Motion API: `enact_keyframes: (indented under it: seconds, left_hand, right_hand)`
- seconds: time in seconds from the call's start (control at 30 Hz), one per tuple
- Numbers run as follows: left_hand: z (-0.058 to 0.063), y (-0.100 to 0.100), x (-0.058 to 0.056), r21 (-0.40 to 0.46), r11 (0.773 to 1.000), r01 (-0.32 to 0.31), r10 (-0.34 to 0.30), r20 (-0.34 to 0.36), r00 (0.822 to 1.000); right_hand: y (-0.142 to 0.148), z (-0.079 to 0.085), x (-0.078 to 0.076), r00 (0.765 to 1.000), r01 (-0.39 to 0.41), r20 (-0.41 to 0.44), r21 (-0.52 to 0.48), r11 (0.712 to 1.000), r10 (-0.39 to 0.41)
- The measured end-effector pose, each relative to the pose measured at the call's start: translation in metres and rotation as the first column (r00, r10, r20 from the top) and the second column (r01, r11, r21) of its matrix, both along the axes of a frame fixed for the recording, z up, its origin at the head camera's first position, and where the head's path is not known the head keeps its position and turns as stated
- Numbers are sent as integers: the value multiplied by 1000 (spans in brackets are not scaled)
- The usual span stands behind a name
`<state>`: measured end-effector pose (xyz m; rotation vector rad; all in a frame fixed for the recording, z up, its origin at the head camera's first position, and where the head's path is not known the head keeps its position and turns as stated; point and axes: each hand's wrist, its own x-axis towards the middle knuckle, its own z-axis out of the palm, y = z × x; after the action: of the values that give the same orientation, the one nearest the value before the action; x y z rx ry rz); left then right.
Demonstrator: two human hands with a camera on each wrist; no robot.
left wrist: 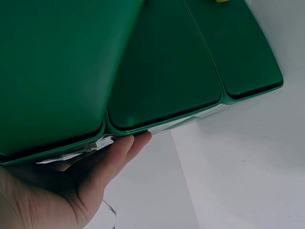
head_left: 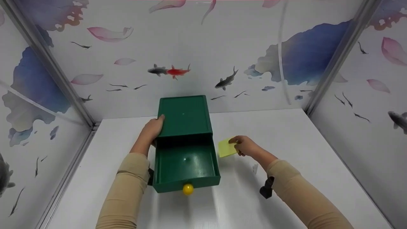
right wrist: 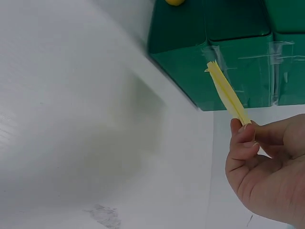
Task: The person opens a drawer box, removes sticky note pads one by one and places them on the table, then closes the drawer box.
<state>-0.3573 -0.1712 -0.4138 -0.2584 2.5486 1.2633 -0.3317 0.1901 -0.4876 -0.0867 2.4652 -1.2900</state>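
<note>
A green plastic drawer cabinet (head_left: 184,116) stands before me, with its top drawer (head_left: 186,160) pulled out towards me. A yellow round knob (head_left: 188,189) sits on the drawer front, and the drawer's inside is bare. My left hand (head_left: 152,128) rests against the cabinet's left side; in the left wrist view its straight fingers (left wrist: 126,150) touch the taped wall. To the right of the cabinet, my right hand (head_left: 246,145) pinches yellow sticky notes (head_left: 227,148) between thumb and fingers. In the right wrist view the thin yellow layers (right wrist: 226,90) appear edge-on, apart from the cabinet.
Under the cabinet is a white table (head_left: 254,124). Patterned panels with fish and petals form the back wall (head_left: 197,41) and both sides. Clear tape (right wrist: 276,71) runs over the cabinet's right side, where lower green drawer units are stacked.
</note>
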Motion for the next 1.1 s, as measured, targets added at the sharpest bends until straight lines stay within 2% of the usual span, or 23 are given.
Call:
enact_keyframes:
  seconds: [0.27, 0.5, 0.73, 0.9, 1.1]
  left_hand:
    - [-1, -1, -2, 15, 1000, -1, 1, -1, 1000]
    - [0, -1, -1, 1, 1000, 5, -5, 1, 1000]
    - [2, 2, 0, -6, 1000, 1, -1, -8, 1000]
    - [1, 2, 1, 1, 1000, 7, -7, -14, 1000]
    - [0, 0, 0, 4, 1000, 7, -7, -16, 1000]
  right_hand:
    - [4, -19, -9, 999, 15, 36, 39, 999, -16]
    - [15, -34, -11, 999, 21, 45, 38, 999, -23]
    - [19, -41, -12, 999, 28, 34, 4, 1000, -28]
    - [20, -48, -12, 999, 39, 32, 36, 999, -40]
    - [24, -48, -14, 996, 45, 70, 51, 998, -49]
